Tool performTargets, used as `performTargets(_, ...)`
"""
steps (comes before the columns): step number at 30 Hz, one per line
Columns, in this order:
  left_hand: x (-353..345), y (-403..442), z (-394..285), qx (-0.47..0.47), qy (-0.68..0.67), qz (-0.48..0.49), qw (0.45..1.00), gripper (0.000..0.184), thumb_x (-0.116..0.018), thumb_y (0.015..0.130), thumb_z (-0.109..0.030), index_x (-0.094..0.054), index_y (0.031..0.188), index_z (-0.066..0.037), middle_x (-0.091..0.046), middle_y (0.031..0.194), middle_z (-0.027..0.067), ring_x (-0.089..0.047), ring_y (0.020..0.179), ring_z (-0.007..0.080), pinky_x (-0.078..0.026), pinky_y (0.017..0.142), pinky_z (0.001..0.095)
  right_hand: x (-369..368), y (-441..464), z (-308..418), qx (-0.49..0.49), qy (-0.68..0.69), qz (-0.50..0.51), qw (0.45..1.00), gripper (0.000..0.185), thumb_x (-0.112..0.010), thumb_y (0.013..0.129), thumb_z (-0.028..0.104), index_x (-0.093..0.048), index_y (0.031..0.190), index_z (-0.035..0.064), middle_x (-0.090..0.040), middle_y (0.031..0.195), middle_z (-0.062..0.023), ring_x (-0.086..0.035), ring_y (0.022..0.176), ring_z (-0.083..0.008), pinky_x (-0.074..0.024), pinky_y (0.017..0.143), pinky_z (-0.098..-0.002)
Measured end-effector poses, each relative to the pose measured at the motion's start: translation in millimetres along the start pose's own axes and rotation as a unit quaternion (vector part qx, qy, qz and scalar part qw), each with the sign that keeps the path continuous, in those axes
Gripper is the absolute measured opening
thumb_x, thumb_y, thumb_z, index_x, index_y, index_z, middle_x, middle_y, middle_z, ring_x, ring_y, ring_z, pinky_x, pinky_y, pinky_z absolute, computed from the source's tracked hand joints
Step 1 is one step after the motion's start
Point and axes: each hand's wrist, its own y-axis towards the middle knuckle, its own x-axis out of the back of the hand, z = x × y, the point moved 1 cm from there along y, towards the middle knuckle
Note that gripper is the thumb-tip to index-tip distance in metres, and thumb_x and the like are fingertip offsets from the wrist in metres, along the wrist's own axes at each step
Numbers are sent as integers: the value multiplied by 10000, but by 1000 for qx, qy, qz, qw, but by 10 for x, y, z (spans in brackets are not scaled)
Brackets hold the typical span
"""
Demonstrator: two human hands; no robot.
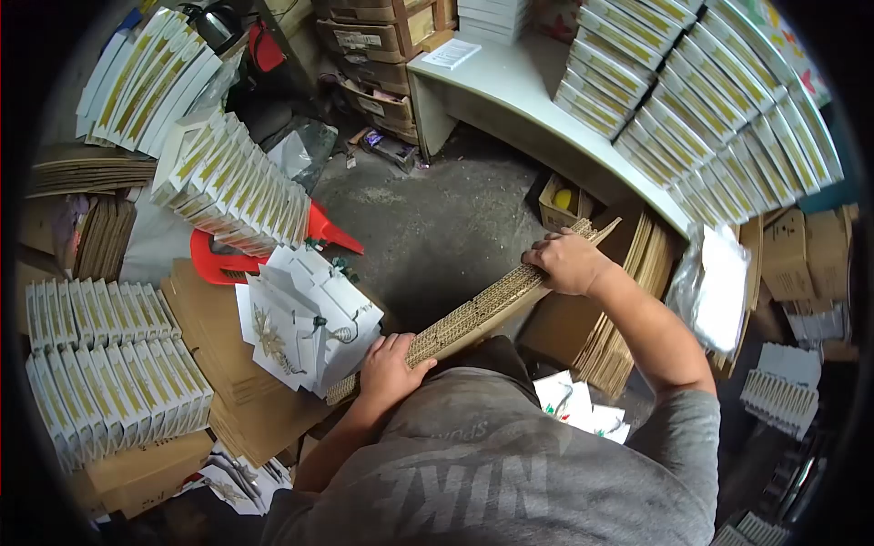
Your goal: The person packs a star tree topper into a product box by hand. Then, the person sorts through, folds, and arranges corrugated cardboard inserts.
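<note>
A long stack of flattened brown cardboard [473, 320] lies at a slant in front of my body, its corrugated edges facing up. My left hand [393, 371] grips its lower left part, the fingers over the edge. Toward the upper right end, my right hand [569, 261] is closed around the same stack, with a few sheet ends fanning out past it. White printed paper pieces with gold and green decoration [314, 318] stand just left of my left hand.
A red plastic stool [214, 264] bears stacked white boxes [232, 182]. More white boxes [109, 387] stand at the left. A white table [510, 91] holds tall box stacks [692, 100]. Cardboard sheets [628, 318] lean at the right, near a plastic-wrapped bundle [715, 291].
</note>
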Motion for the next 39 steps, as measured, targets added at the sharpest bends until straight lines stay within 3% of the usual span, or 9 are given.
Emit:
performTargets(3,-40,525,-125,5,7,-19,1000,476,-842,807,-377,-697,1140,-69,-724,1007,104,-658,922,351,-540,826,452,55,171,-459,-9,12,-50,999,448,-858,782,244,-696,1174,100,-734,1072,-73,-677,1075,-323,-533,963,-429)
performTargets(7,-57,1040,-252,51,-6,-33,998,504,-873,773,-358,-704,1133,-49,-730,1001,136,-670,908,371,-543,845,447,249,223,-628,-118,97,-266,952,492,-856,800,234,-680,1235,87,-710,1086,-75,-642,1114,-317,-521,979,-415)
performTargets(12,-285,1551,118,101,10,-72,992,487,-856,778,-366,-707,1113,-47,-745,999,151,-677,908,389,-545,801,474,1208,199,-327,24,335,-301,893,280,-823,905,214,-699,1080,34,-666,942,-71,-661,882,-254,-545,831,-366)
performTargets(14,-401,1731,258,119,42,-85,988,491,-857,740,-354,-715,1107,-61,-747,973,167,-679,894,402,-550,799,505,1627,215,-196,107,260,-362,888,190,-821,924,214,-703,953,68,-638,908,-57,-615,757,-210,-543,760,-348)
performTargets(17,-185,2058,230,190,20,-16,981,337,-764,878,-293,-714,1106,-50,-751,964,161,-685,863,374,-557,726,430,2053,501,55,204,248,-630,707,162,-844,871,148,-692,871,94,-588,780,-44,-516,622,-191,-543,669,-327)
performTargets(18,-1,2303,506,302,-98,187,929,581,-777,901,-419,-578,1333,-85,-519,1335,158,-510,1201,339,-472,961,416,2235,533,67,236,267,-609,709,126,-812,874,116,-692,858,82,-598,754,-38,-518,586,-170,-537,630,-293)
performTargets(19,89,2525,736,396,-202,379,812,841,-790,924,-545,-441,1559,-119,-287,1706,156,-335,1538,304,-387,1195,403,2336,551,29,268,287,-587,708,96,-780,877,84,-692,844,70,-609,729,-32,-520,550,-149,-531,592,-260)
performTargets(30,-420,2877,1625,387,-218,351,824,918,-733,940,-599,-354,1614,-105,-273,1707,174,-254,1547,395,-263,1178,608,2478,1182,-886,210,299,-535,762,73,-763,874,65,-702,914,63,-629,733,-35,-539,563,-144,-521,595,-253)
performTargets(39,-858,2380,2014,466,-257,204,822,988,-682,955,-648,-276,1664,-92,-260,1708,191,-181,1554,477,-150,1163,794,2736,2520,-1303,298,333,-469,762,111,-748,872,48,-712,977,56,-647,738,-37,-556,575,-140,-513,597,-246)
